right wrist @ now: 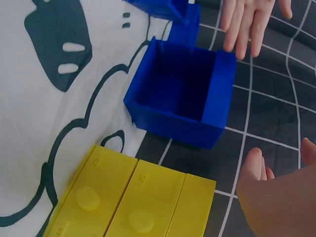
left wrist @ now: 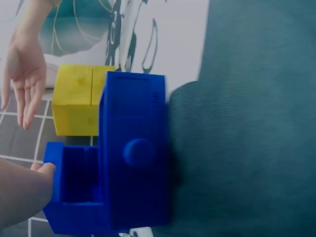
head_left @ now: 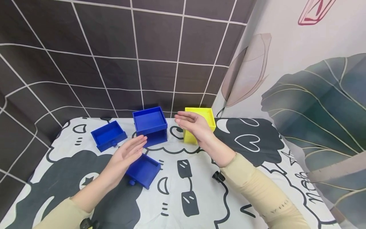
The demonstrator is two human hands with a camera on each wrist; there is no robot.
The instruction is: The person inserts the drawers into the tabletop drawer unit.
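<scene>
My left hand (head_left: 125, 156) hovers with straight fingers over a blue drawer (head_left: 145, 173) that has a round knob. Its fingertips overlap the lower front of a blue cabinet (head_left: 150, 120) in the head view. The cabinet's front is an open cavity, seen in the right wrist view as a hollow blue box (right wrist: 173, 123). My right hand (head_left: 197, 127), also with extended fingers, is beside and partly in front of a yellow cabinet (head_left: 211, 116). In the right wrist view the yellow cabinet (right wrist: 153, 192) shows drawer fronts with round knobs. Neither hand holds anything.
Another blue drawer (head_left: 107, 136) lies left of the blue cabinet. A dark grid-patterned cloth (head_left: 114, 76) hangs behind the cabinets. Under everything is a black-and-white printed cloth (head_left: 168, 203). A patterned curtain (head_left: 314, 111) stands at the right.
</scene>
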